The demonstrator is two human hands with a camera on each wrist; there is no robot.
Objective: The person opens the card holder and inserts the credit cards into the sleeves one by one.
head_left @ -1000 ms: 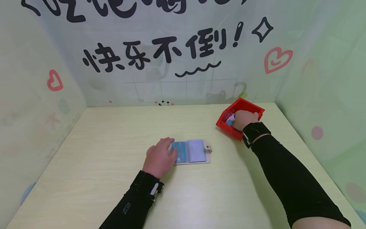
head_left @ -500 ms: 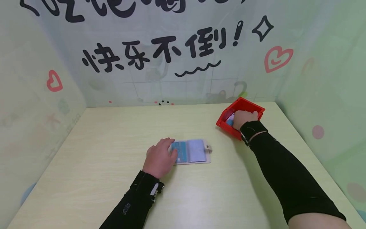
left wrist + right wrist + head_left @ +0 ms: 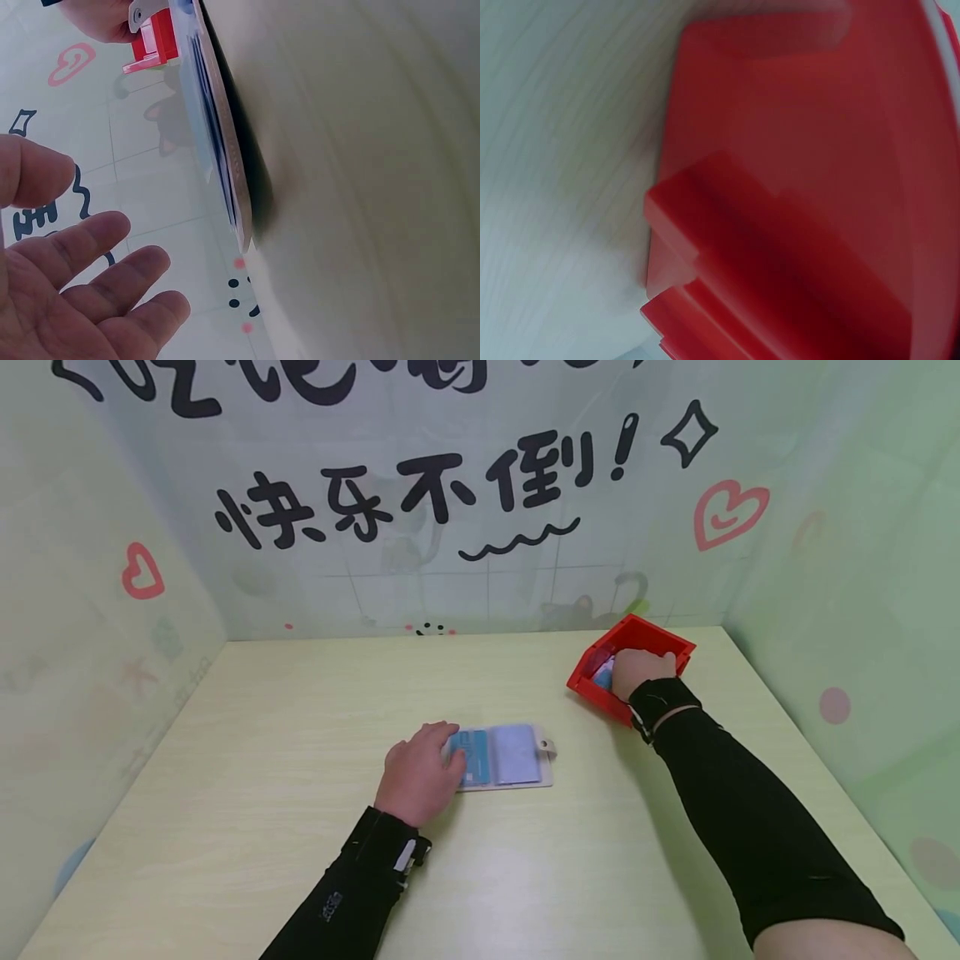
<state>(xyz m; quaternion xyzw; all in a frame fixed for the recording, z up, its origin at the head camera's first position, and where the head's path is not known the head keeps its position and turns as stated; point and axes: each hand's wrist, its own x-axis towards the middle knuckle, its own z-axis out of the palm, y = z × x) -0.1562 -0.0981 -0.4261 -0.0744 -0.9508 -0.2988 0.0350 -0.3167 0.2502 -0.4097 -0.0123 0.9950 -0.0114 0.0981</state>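
Observation:
An open card holder (image 3: 517, 755) lies flat mid-table, with a blue card in its left half and a snap tab at its right end. My left hand (image 3: 422, 774) is over its left end. In the left wrist view, the fingers (image 3: 124, 281) are relaxed and spread, apart from the card holder (image 3: 217, 127). My right hand (image 3: 642, 675) reaches down into a red bin (image 3: 600, 700) at the back right. Its fingers are hidden, so any hold cannot be seen. Next to it in the bin is a blue and lilac item (image 3: 604, 674), partly covered.
The pale wooden table (image 3: 262, 793) is bordered by printed fabric walls (image 3: 480, 597) at the back and both sides. In the right wrist view, the outer wall of the red bin (image 3: 795, 127) fills most of the picture.
Over the last second the right wrist and forearm have shifted slightly left, while the right hand stays inside the red bin. The left hand and the card holder have not visibly moved.

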